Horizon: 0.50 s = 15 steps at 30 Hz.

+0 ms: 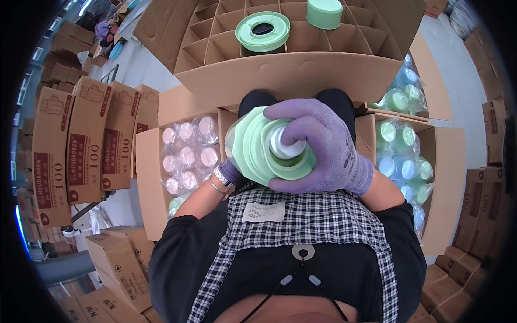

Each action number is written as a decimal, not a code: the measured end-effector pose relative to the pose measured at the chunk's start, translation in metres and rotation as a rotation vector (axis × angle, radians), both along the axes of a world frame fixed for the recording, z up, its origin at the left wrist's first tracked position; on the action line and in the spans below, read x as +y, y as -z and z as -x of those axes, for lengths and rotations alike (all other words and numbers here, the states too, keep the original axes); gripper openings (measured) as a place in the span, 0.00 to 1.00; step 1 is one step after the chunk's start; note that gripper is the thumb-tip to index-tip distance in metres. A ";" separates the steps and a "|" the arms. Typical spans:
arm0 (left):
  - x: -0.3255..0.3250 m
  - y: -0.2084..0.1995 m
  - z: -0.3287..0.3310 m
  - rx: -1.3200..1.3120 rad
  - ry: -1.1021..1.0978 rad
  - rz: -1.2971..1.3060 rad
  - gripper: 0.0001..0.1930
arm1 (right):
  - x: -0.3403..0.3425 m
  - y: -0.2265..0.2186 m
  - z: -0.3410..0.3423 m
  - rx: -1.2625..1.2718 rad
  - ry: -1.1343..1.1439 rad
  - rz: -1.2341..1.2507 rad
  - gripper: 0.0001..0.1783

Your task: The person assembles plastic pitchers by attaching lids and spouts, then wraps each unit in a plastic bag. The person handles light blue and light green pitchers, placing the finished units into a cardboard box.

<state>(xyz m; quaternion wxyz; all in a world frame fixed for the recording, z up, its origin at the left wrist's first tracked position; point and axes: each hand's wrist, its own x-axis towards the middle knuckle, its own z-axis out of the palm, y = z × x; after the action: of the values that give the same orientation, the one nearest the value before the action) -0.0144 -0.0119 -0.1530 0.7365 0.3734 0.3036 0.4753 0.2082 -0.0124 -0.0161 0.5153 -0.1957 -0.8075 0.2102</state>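
Observation:
A pale green round container (249,154) is held up in front of my lap. It has stepped rings and a white round piece (284,144) set in its open centre. My right hand (326,142), in a purple knitted glove, curls round its near and right rim, with one bent finger pressed on the white piece. My left hand (229,171), also gloved, is at the container's left underside; its fingers are hidden behind it. Beyond, a green ring-shaped lid (247,36) and a green round cap (325,16) rest on the dividers of an open carton (280,75).
At left, an open carton (146,183) holds pink-topped items (186,156) in clear plastic. At right, another carton (444,188) holds bagged green and blue ones (404,169). Printed cartons (89,140) stand in a row at far left; more boxes (476,210) are stacked at far right.

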 end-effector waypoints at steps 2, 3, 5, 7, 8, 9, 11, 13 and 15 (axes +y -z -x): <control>-0.001 0.000 -0.002 -0.018 -0.030 0.013 0.44 | -0.001 0.004 0.001 0.020 0.030 0.060 0.35; -0.003 0.000 -0.003 -0.023 -0.042 0.018 0.44 | -0.001 0.006 0.003 0.037 0.042 0.093 0.35; -0.003 0.000 -0.002 -0.038 -0.063 0.022 0.43 | 0.001 0.008 0.008 0.087 0.061 0.119 0.39; -0.003 0.003 0.002 -0.025 -0.061 0.005 0.42 | -0.001 0.010 0.009 0.138 0.113 0.156 0.40; -0.001 0.003 0.004 -0.016 -0.054 -0.003 0.41 | -0.002 0.011 0.009 0.167 0.141 0.176 0.40; 0.002 0.003 0.007 -0.008 -0.046 -0.012 0.41 | -0.002 0.011 0.011 0.178 0.200 0.163 0.41; 0.003 0.003 0.012 0.008 -0.043 -0.028 0.40 | -0.002 0.009 0.011 0.174 0.209 0.152 0.41; 0.004 0.007 0.015 0.024 -0.038 -0.045 0.39 | -0.001 0.008 0.010 0.164 0.171 0.124 0.42; 0.004 0.011 0.019 0.041 -0.035 -0.064 0.38 | 0.001 0.007 0.008 0.147 0.085 0.078 0.43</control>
<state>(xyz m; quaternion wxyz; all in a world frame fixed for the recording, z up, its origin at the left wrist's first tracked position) -0.0333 -0.0080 -0.1640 0.7094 0.4009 0.3098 0.4900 0.1997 -0.0117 -0.0226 0.5735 -0.2339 -0.7497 0.2331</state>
